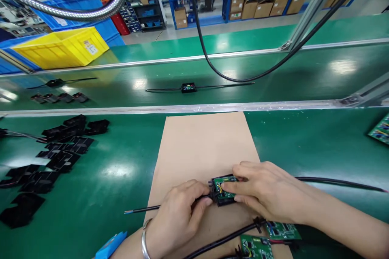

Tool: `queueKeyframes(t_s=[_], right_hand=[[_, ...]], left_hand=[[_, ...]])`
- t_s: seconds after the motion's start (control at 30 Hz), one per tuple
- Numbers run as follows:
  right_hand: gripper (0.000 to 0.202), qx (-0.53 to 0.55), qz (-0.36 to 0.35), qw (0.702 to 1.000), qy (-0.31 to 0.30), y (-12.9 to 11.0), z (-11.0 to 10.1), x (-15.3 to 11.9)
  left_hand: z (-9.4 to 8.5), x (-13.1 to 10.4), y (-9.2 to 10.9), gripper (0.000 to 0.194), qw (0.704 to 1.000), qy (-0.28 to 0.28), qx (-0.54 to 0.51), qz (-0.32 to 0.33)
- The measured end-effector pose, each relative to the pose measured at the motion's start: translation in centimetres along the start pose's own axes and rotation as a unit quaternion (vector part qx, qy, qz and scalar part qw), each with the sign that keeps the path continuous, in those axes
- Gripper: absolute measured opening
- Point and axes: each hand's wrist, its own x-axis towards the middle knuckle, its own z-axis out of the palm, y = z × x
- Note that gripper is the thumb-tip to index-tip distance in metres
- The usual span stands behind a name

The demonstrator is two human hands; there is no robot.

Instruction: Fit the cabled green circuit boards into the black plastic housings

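Note:
A small black housing with a green circuit board [225,189] inside lies on a brown cardboard sheet [206,141]. My left hand [185,210] pinches the black cable [142,210] where it enters the housing's left end. With its fingers closed on the housing's right part, my right hand [261,190] rests a fingertip on the board near a yellow wire. Another black cable [340,182] runs out to the right beyond my right hand. Nearer to me, two more green boards [257,247] with a thick black cable [225,239] lie partly on the cardboard.
Black plastic pieces [63,161] are heaped at the left. Behind the metal rail [152,109], a cabled module [189,87] and several metal cylinders [65,97] lie on the green surface. A yellow bin [63,48] stands at the back left; a black cable [243,79] hangs overhead.

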Motion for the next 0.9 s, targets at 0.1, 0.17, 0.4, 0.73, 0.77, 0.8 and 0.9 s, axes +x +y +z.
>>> queueKeyframes(t_s=[0.1, 0.17, 0.4, 0.73, 0.77, 0.8, 0.9], right_hand=[[0.025, 0.001, -0.023, 0.999, -0.029, 0.2, -0.7, 0.7], [0.022, 0.002, -0.037, 0.998, -0.04, 0.2, -0.8, 0.9], [0.013, -0.063, -0.011, 0.998, -0.003, -0.9, 0.6, 1.3], [0.009, -0.031, 0.007, 0.999, -0.001, -1.6, 1.5, 1.5], [0.01, -0.026, 0.01, 1.0, 0.003, -1.5, 1.7, 1.4], [0.011, -0.022, 0.01, 1.0, 0.008, -1.4, 1.8, 1.3], [0.012, -0.019, 0.005, 0.999, 0.037, -1.1, 2.3, 1.0]], left_hand=[[0.1, 0.0, 0.1, 0.017, 1.0, -0.004, 0.007, -0.004], [0.1, 0.1, 0.2, 0.016, 1.0, -0.007, 0.014, -0.007], [-0.2, 0.8, 0.4, 0.018, 1.0, -0.006, 0.016, -0.002], [0.9, 1.2, 0.1, 0.018, 0.987, 0.105, 0.08, 0.085], [1.2, 1.1, 0.0, 0.02, 0.982, 0.124, 0.101, 0.101], [1.5, 1.1, -0.1, 0.021, 0.976, 0.139, 0.123, 0.116], [2.2, 0.9, -0.5, 0.021, 0.956, 0.172, 0.191, 0.14]])
